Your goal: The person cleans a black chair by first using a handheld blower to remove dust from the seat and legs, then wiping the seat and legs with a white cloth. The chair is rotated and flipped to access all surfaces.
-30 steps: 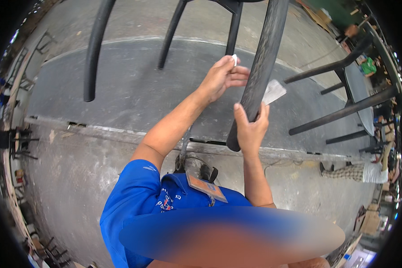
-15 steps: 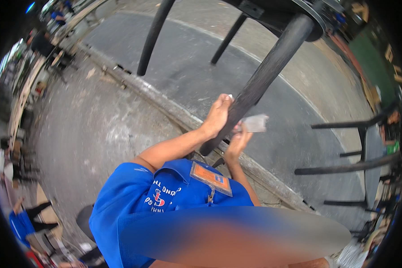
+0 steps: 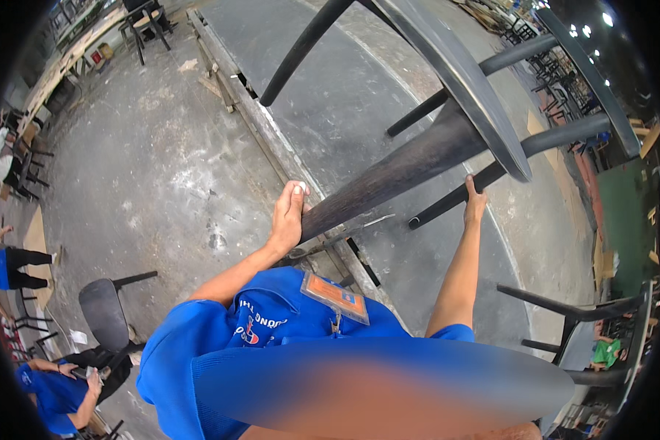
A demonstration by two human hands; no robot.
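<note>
A black wooden chair (image 3: 447, 44) lies tipped over in front of me, its legs pointing towards me and its backrest (image 3: 591, 82) at the far right. My left hand (image 3: 289, 214) is closed round the end of the nearest, thick leg (image 3: 389, 172). A small white bit (image 3: 301, 188) shows by its thumb; its kind is unclear. Further right, my right hand (image 3: 476, 199) grips another, thinner leg (image 3: 451, 207) of the chair, with some fingers hidden behind it.
Under the chair runs a dark grey surface (image 3: 308, 95) with a raised edge (image 3: 271, 139). Another black chair (image 3: 576, 312) is at the right, and one (image 3: 104, 314) at the lower left. A co-worker in blue (image 3: 55, 396) sits at the lower left.
My right hand has left the nearest leg and moved right to another leg. The pale sheet it held no longer shows. The chair has turned, and its backrest has come into view.
</note>
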